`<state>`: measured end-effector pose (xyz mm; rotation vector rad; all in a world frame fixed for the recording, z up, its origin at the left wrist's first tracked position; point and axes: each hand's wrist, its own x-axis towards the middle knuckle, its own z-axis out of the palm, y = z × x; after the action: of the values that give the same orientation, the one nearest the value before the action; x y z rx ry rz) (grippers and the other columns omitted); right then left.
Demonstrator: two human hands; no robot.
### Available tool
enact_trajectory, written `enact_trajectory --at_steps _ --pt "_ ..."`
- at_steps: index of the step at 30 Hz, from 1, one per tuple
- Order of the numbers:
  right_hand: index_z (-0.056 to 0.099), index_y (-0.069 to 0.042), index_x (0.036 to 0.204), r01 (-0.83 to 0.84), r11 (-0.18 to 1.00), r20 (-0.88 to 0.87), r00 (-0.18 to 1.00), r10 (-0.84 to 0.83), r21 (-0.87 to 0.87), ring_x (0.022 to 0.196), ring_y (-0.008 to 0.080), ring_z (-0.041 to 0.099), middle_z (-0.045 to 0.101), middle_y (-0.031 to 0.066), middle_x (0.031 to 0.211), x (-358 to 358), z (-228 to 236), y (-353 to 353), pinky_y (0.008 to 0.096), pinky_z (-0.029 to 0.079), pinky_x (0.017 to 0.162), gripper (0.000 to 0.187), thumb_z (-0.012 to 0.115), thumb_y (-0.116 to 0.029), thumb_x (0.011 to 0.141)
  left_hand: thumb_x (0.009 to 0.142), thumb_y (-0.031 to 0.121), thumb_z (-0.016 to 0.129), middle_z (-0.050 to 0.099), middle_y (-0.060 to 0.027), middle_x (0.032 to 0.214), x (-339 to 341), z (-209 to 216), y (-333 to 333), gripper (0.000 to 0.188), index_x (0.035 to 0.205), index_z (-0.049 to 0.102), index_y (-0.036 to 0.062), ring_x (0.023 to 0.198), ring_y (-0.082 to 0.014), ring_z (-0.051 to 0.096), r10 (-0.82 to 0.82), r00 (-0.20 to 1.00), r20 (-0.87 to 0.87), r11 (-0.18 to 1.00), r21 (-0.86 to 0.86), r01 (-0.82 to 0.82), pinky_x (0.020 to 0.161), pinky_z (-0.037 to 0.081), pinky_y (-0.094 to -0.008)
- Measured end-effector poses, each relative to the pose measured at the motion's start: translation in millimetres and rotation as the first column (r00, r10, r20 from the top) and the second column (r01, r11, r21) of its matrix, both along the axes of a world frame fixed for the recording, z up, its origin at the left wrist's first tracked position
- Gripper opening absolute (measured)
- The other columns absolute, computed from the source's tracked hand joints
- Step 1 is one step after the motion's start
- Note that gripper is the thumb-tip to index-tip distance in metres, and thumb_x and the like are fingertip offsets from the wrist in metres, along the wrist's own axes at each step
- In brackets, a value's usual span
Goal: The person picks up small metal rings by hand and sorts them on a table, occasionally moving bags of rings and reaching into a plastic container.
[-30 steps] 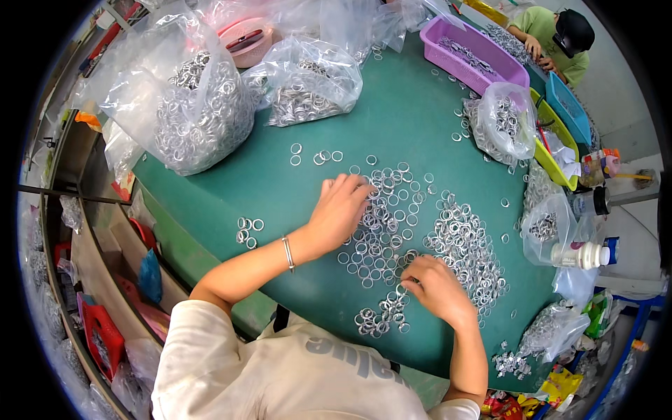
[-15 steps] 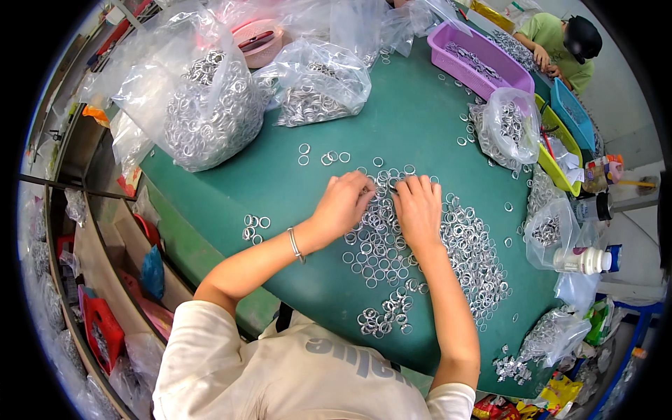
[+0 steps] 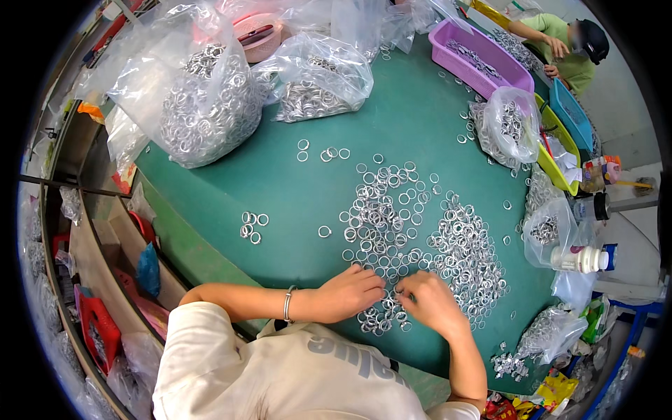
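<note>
Many small silver metal rings (image 3: 381,210) lie in a loose, spread pile on the green tabletop. My left hand (image 3: 353,290) is at the pile's near end, fingers bent and pressed together over rings. Facing it across a small gap, my right hand (image 3: 430,301) has curled fingers with thumb and fingertips close together. Whatever is under the fingers of either hand is hidden. A denser heap of rings (image 3: 469,259) sits just beyond my right hand. Between and below my hands is a smaller cluster of rings (image 3: 381,320).
A large clear bag of rings (image 3: 210,119) and a smaller bag (image 3: 318,91) stand at the far left. Purple (image 3: 479,77), yellow-green (image 3: 560,154) and blue bins (image 3: 570,115) line the right edge, near a white bottle (image 3: 584,259). Another person (image 3: 563,49) sits at far right.
Both my hands have come back from the far end of the pile to its near end. Rings they covered before now show. The person at far right has raised a hand.
</note>
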<state>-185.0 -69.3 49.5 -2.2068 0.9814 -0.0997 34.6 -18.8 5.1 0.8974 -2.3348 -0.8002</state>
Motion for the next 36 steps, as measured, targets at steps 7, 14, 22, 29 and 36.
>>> enact_trajectory --at_steps 7,14,22,29,36 --pt "0.064 -0.002 0.086 0.395 0.805 0.273 0.915 -0.298 -0.443 0.086 0.0293 0.055 0.061 0.0103 0.088 58.9 -38.1 -67.2 0.0405 0.041 0.077 0.012 0.070 -0.006 0.076 0.081 0.009 0.066 0.058 -0.0064 0.106 -4.2 -0.9 9.6 0.019 0.098 0.061 0.0063 0.098 -0.0216 0.055 0.040 0.999 -0.020 0.998 0.053 -0.039 0.081 0.040 -0.0346" --pt "0.062 -0.005 0.082 0.416 0.799 0.294 0.904 -0.311 -0.435 0.085 0.0260 0.054 0.061 0.0065 0.089 47.0 -42.2 -57.4 0.0377 0.037 0.075 0.011 0.070 -0.003 0.075 0.078 0.002 0.067 0.062 -0.0064 0.098 21.6 4.7 -15.9 0.018 0.094 0.060 0.0048 0.094 -0.0260 0.059 0.397 0.907 -0.143 0.918 0.043 -0.395 0.076 0.043 -0.0372" --pt "0.063 -0.003 0.093 0.444 0.825 0.328 0.883 -0.336 -0.349 0.088 0.0274 0.055 0.061 0.0088 0.097 45.3 -33.7 -46.0 0.0384 0.039 0.079 0.016 0.068 -0.003 0.078 0.078 0.001 0.068 0.055 -0.0086 0.109 33.2 -2.4 -41.6 0.024 0.100 0.060 0.0065 0.097 -0.0283 0.052 0.599 0.798 0.060 0.799 -0.101 -0.592 0.079 0.040 -0.0367" --pt "0.066 -0.004 0.089 0.342 0.796 0.285 0.932 -0.222 -0.500 0.086 0.0250 0.055 0.063 0.0063 0.092 48.1 -48.1 -61.6 0.0374 0.038 0.080 0.011 0.067 -0.004 0.078 0.081 0.004 0.065 0.054 -0.0084 0.109 15.0 -0.9 -82.9 0.020 0.100 0.060 0.0058 0.100 -0.0276 0.050 0.562 0.818 0.122 0.826 -0.146 -0.545 0.081 0.038 -0.0369" --pt "0.066 0.000 0.093 0.546 0.793 0.225 0.836 -0.500 -0.268 0.065 0.0222 0.054 0.061 0.0097 0.075 5.5 -30.8 -54.5 0.0352 0.042 0.075 0.015 0.065 0.000 0.078 0.082 0.004 0.065 0.060 -0.0071 0.101 29.3 -2.3 -96.2 0.013 0.094 0.062 0.0047 0.090 -0.0242 0.054 0.523 0.849 0.068 0.852 -0.026 -0.523 0.077 0.040 -0.0351"
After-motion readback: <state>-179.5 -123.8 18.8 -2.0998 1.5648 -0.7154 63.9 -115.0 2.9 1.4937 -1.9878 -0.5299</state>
